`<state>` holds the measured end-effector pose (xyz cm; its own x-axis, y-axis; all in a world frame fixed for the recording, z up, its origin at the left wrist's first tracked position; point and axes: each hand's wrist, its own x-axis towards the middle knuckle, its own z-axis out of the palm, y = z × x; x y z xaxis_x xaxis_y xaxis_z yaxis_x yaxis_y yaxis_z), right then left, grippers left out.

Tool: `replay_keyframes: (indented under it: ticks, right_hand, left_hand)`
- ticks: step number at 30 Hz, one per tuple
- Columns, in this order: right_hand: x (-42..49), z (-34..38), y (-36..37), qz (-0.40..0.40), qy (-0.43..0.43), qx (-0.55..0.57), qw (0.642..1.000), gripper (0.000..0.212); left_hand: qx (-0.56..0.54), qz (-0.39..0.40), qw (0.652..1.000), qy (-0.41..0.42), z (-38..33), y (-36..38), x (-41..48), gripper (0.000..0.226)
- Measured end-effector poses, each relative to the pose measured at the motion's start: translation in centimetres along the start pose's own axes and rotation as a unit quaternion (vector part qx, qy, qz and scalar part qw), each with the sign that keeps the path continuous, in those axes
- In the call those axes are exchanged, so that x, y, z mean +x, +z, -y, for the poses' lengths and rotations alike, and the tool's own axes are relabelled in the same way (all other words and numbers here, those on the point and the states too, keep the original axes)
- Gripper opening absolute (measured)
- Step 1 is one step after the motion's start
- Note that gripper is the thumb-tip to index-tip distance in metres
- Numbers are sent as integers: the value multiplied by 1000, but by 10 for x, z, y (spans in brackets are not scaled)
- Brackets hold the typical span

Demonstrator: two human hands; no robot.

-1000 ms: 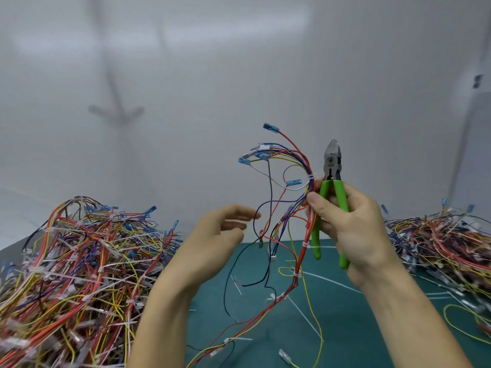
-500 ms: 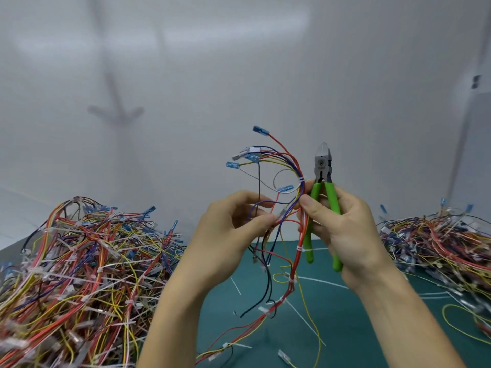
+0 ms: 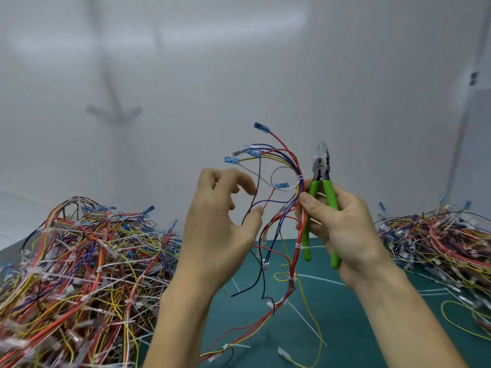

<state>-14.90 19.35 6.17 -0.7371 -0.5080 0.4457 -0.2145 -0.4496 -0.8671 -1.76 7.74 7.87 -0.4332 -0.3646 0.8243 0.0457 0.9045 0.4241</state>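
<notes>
while a tangled wire pile (image 3: 79,274) crowds the left of the worktop (image 3: 358,328), the left hand (image 3: 220,229) hangs with a loose, wide grip just beside the wire bundle (image 3: 297,245), whose loops spread between both hands. the right hand (image 3: 342,229) holds the bundle and green cutters (image 3: 321,163) together, with another pile (image 3: 438,243) at far right.

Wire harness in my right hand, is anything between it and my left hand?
Nothing visible does. The left hand is open just left of the wire harness, its thumb tip close to one of the loose wires. The right hand pinches the harness against the green cutters.
</notes>
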Motion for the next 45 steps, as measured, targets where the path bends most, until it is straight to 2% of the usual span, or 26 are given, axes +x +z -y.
replay_keyframes:
  ticks: [2,3,5,7,8,11,16,19,22,24,26,27,29,31,33,36,40,42,45]
  right_hand:
    - [1,0,-1,-7,6,6,1000,13]
    - [1,0,-1,-10,10,10,1000,13]
    - [1,0,-2,-17,20,22,999,13]
    - [2,-1,-3,-22,32,40,998,14]
    - [2,-1,-3,-21,36,47,998,15]
    - [2,-1,-4,-10,38,53,998,14]
    - [4,-3,-6,-3,28,30,999,12]
    - [4,-7,-4,-16,-6,-56,998,11]
    - [5,-11,0,-46,-52,-204,977,12]
    - [3,-15,4,-67,-68,-320,943,9]
    - [-1,-17,8,-94,-96,-396,908,6]
    - [-3,-16,11,-105,-116,-397,904,6]
    - [-6,-9,16,-95,-135,-339,926,12]
    - [-9,-2,21,-14,-92,-252,963,19]
    - [-12,3,25,81,-49,-227,969,20]
    - [-14,2,24,145,-52,-312,938,19]
    - [-16,1,17,172,-28,-429,886,20]
    - [-16,-1,16,168,-9,-440,882,20]
    - [-15,-4,18,144,2,-460,876,23]
  left_hand:
    - [-25,-61,998,24,-1,2,1,49]
    - [-26,-77,995,55,-1,2,1,48]
    - [0,-51,992,116,-1,1,1,30]
    - [46,13,991,127,2,3,-1,11]
    - [70,36,990,118,3,4,-2,5]
    - [102,86,989,64,3,11,-5,11]
    - [24,179,982,-57,7,17,-4,6]
    - [2,237,967,-91,9,21,-7,6]
    - [27,269,957,-106,11,25,-9,7]
    - [67,263,956,-109,11,28,-9,9]
    - [85,217,966,-116,12,29,-11,11]
    - [82,189,971,-124,13,29,-11,11]
    - [67,152,973,-158,14,29,-10,12]
    - [32,141,966,-213,17,28,-9,18]
    - [-23,133,955,-265,19,26,-7,20]
    - [-30,114,950,-289,22,24,-8,12]
    - [41,91,962,-254,18,28,-9,8]
    - [39,82,962,-257,17,30,-9,10]
    - [-29,102,951,-290,19,32,-10,12]
